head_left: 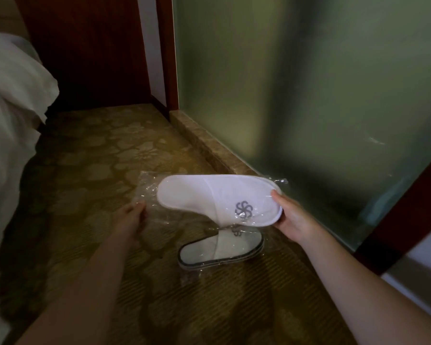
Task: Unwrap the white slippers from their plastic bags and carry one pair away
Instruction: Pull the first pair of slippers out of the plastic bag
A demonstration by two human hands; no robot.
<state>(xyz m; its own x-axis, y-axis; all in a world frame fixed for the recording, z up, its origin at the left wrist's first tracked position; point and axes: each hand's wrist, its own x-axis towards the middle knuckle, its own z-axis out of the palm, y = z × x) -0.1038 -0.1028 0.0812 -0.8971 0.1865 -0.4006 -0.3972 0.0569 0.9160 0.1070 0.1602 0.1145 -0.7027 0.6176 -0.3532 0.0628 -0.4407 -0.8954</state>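
Hands apart, my right hand [292, 217] gripping bagged slipper pair [219, 200] by its toe, left hand [132, 217] pinching plastic bag [147, 192], second pair [220, 250] on carpet [110, 158] below.

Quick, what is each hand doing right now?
Left hand: closed, pinching the plastic bag.
Right hand: closed on the toe end of the bagged white slippers.
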